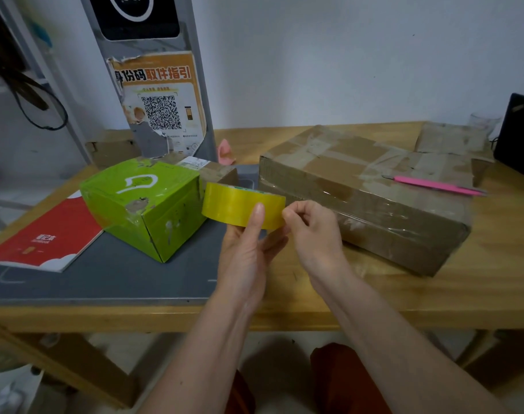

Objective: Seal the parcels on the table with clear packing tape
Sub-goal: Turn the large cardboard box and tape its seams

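While we're hunting the tape end, we're working over a wooden table with a grey mat. From the left: a red booklet, a green box, then the roll held up off the table between the boxes. Our left hand is cradling it, thumb on the face, probably to steady it. Our right hand is pinching at its edge. The brown box is waiting on the right, a pink tool lying on top. A white wall is standing behind.

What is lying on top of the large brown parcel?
A pink tool lies on the large brown parcel, near its right end. Old tape strips cross the top. The parcel's contents are hidden.
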`<state>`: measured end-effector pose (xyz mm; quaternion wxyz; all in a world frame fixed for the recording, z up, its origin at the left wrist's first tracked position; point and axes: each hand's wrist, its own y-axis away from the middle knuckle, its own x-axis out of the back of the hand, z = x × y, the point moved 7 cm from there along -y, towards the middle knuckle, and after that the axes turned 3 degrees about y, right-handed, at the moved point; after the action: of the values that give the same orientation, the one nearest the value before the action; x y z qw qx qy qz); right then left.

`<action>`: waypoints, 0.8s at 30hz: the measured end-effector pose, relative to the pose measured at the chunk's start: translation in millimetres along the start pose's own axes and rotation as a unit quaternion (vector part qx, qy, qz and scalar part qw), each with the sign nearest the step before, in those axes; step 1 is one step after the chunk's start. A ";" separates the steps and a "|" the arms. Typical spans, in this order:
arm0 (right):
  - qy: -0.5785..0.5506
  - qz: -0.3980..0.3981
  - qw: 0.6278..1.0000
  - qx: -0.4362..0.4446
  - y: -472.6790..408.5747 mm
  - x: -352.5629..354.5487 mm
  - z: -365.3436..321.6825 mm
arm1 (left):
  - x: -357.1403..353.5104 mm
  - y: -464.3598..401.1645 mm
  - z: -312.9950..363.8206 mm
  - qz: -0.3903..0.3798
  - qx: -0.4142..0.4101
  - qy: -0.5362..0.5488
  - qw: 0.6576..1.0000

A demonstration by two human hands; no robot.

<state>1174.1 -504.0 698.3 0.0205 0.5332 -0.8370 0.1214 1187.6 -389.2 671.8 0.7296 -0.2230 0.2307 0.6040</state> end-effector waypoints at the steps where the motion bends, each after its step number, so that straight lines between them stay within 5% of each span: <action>1: -0.002 0.002 1.000 0.013 2.5 -0.6 -0.4 | 0.0 -1.2 1.3 0.008 -0.009 0.000 1.000; 12: -0.166 0.012 0.975 -0.150 -2.8 -16.7 44.8 | 13.2 -1.6 4.1 0.037 -0.069 -0.077 0.994; 21: -0.143 -0.029 0.982 -0.123 -0.5 -29.6 32.5 | 34.3 -14.9 11.1 0.057 -0.074 -0.139 0.986; 24: -0.176 -0.051 0.974 -0.134 1.3 -34.9 27.7 | 34.7 -20.7 13.9 0.054 -0.091 -0.086 0.991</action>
<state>1190.6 -478.7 665.4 -0.0496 0.5807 -0.8077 -0.0891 1214.7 -357.3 662.7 0.6894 -0.2234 0.1231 0.6780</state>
